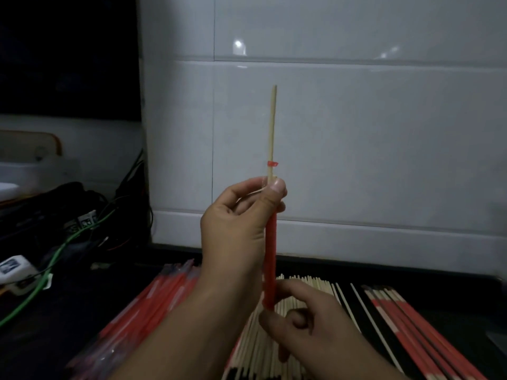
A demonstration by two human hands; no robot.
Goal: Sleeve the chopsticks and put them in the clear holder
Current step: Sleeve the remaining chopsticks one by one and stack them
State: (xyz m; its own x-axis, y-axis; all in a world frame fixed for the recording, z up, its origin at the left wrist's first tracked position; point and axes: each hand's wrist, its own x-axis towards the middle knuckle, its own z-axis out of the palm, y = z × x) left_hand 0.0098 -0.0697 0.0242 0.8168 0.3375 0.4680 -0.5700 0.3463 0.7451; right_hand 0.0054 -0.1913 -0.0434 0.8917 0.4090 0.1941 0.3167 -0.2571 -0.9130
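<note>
Pinching upright chopsticks (272,127) both hands, left hand (238,215) above, right hand (310,319) gripping red sleeve (270,259), white tiled wall (356,133), dark counter (41,338).

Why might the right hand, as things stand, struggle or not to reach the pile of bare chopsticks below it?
Probably no struggle over the path: the bare chopsticks lie directly under the right hand with nothing between. But its fingers pinch the red sleeve, which the left hand also holds, so it must let go first.
</note>
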